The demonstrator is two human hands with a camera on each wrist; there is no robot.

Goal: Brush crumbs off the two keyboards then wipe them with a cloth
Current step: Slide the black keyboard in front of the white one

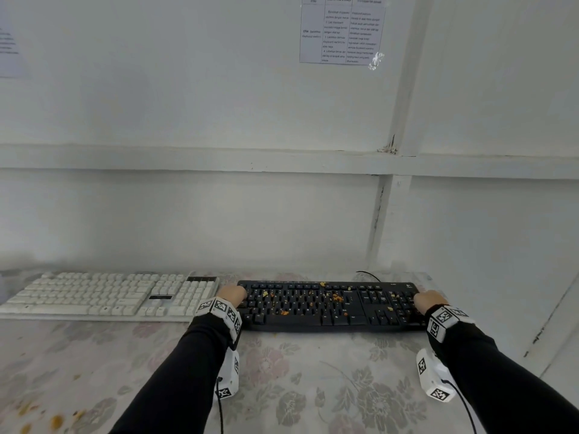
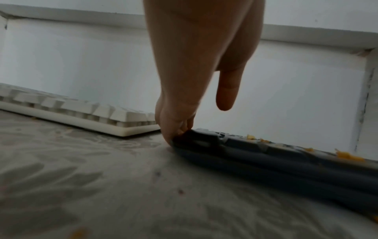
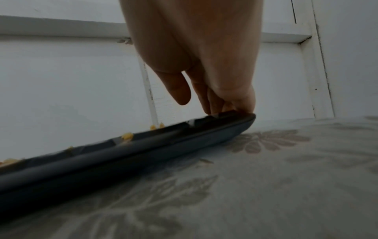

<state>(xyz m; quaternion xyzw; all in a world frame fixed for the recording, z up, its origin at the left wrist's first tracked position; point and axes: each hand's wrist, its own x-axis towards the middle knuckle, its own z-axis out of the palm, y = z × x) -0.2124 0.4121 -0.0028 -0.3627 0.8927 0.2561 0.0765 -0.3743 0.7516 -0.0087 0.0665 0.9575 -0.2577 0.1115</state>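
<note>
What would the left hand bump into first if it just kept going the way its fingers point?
Almost nothing to travel: the left hand already grips the left end of the black keyboard, fingertips down at its edge. Going on forward, it would likely reach the white wall behind, though depth is unclear.

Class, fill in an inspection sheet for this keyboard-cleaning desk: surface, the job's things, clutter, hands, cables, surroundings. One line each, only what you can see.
Surface: table under a floral cloth, orange crumbs near its front left corner.
Job's things: black keyboard strewn with orange crumbs; white keyboard beside it on the left; no brush or wiping cloth seen.
Clutter: nothing seen.
Hands: left hand grips the black keyboard's left end, right hand its right end.
Cables: black cable behind the black keyboard; wrist-camera leads hang under both forearms.
Surroundings: white panelled wall with a printed sheet taped up.
</note>
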